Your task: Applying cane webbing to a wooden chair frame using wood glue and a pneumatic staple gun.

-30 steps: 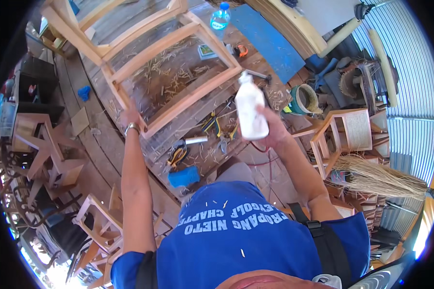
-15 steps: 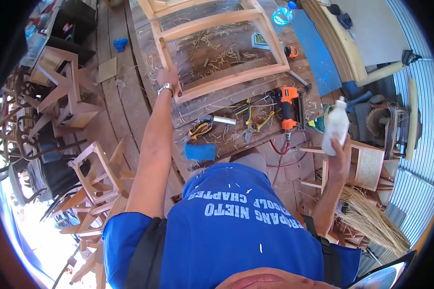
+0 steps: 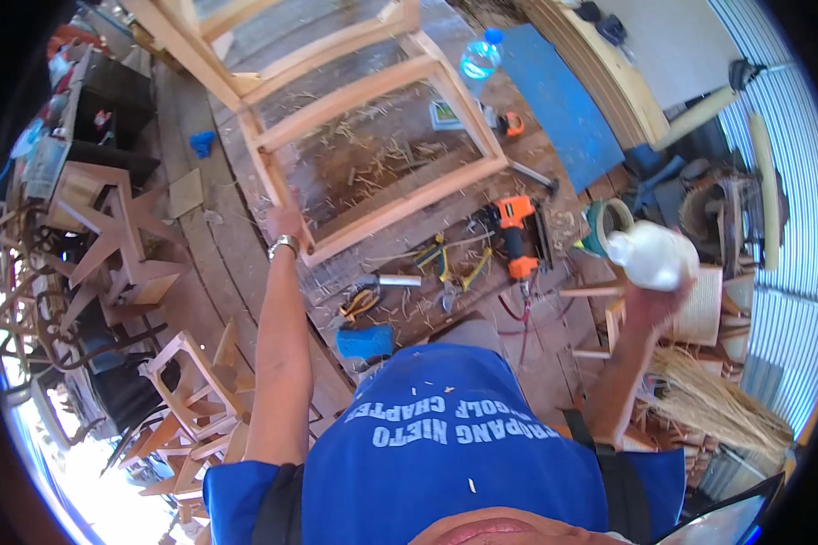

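My left hand (image 3: 286, 222) is closed round the near left corner of a bare wooden chair frame (image 3: 409, 207), which lies on the workbench. In my raised right hand (image 3: 661, 307) is a white plastic squeeze bottle (image 3: 659, 256), tipped with its nozzle to the left, right of the bench. Slight blur covers that hand. Between the frame and my body lie an orange and black nail gun (image 3: 515, 211), yellow-handled pliers (image 3: 474, 269), orange-and-black-handled pliers (image 3: 364, 302) and a blue sponge (image 3: 365, 342).
A water bottle (image 3: 480, 62) and an orange tape measure (image 3: 512, 123) sit beyond the frame, near a blue sheet (image 3: 563, 95). Wood shavings litter the bench. Wooden chair parts (image 3: 191, 363) are piled at left; a straw bundle (image 3: 713, 404) lies at right. A red hose (image 3: 515, 331) trails from the nail gun.
The white bottle has gone from nearly upright to tipped over, its nozzle swinging left. The whole view has shifted and turned slightly. My left hand keeps hold of the chair frame.
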Motion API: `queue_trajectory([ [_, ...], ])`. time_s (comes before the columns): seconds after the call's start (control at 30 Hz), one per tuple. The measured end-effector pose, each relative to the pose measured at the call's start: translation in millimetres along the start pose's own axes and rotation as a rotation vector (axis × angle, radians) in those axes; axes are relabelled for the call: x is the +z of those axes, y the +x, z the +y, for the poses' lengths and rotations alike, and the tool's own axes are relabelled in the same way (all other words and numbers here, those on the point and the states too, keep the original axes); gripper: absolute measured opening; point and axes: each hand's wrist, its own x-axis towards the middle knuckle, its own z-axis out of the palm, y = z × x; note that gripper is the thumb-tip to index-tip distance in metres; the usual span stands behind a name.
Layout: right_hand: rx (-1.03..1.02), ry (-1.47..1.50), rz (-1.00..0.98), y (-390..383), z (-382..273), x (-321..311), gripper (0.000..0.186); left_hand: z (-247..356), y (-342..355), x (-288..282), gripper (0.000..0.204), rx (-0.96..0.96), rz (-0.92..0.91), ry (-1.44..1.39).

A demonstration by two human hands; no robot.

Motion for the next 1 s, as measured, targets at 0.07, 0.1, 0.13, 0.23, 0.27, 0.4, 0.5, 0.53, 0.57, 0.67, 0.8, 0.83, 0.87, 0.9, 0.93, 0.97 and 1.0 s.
queue_trajectory([
  [0.07,0.178,-0.069,-0.117,23,28,18,0.066,20,-17,1,0.085,-0.046,0.076,-0.069],
  [0.1,0.165,-0.229,-0.081,40,42,17,0.057,22,-22,3,0.084,-0.060,0.125,-0.081],
  [0.13,0.198,-0.185,-0.055,54,61,18,0.051,23,-20,4,0.084,-0.064,0.106,-0.083],
  [0.23,0.261,-0.008,-0.139,90,88,53,0.061,19,-16,1,0.085,-0.138,0.115,-0.075],
  [0.27,0.290,0.160,-0.269,104,92,52,0.067,24,-18,1,0.086,-0.097,0.137,-0.103],
  [0.4,0.443,-0.107,-0.229,127,136,83,0.068,6,-1,0,0.089,-0.100,0.129,-0.079],
  [0.5,0.365,-0.092,-0.243,125,150,91,0.054,13,-5,1,0.084,-0.113,0.129,-0.090],
  [0.53,0.322,-0.142,-0.204,129,153,92,0.052,13,-4,0,0.083,-0.109,0.128,-0.107],
  [0.57,0.321,-0.145,-0.210,133,156,90,0.052,10,-4,0,0.083,-0.109,0.128,-0.114],
  [0.67,0.330,-0.554,-0.215,152,166,85,0.056,10,-4,4,0.084,-0.109,0.148,-0.111],
  [0.8,0.334,-0.667,-0.273,164,186,116,0.069,-5,3,3,0.091,-0.036,0.252,0.154],
  [0.83,0.246,-0.855,-0.392,168,192,136,0.074,-14,8,4,0.091,-0.033,0.279,0.140],
  [0.87,0.149,-1.042,-0.509,173,200,149,0.079,-15,8,5,0.091,-0.026,0.303,0.126],
  [0.9,0.084,-1.143,-0.507,186,217,151,0.079,-16,9,5,0.091,-0.031,0.305,0.124],
  [0.93,0.017,-1.244,-0.502,205,235,152,0.078,-11,6,4,0.092,-0.037,0.277,0.125],
  [0.97,-0.022,-1.290,-0.480,220,253,154,0.078,-8,3,3,0.092,-0.047,0.251,0.124],
  [1.0,-0.024,-1.289,-0.493,241,271,154,0.078,-5,1,3,0.092,-0.054,0.259,0.118],
])
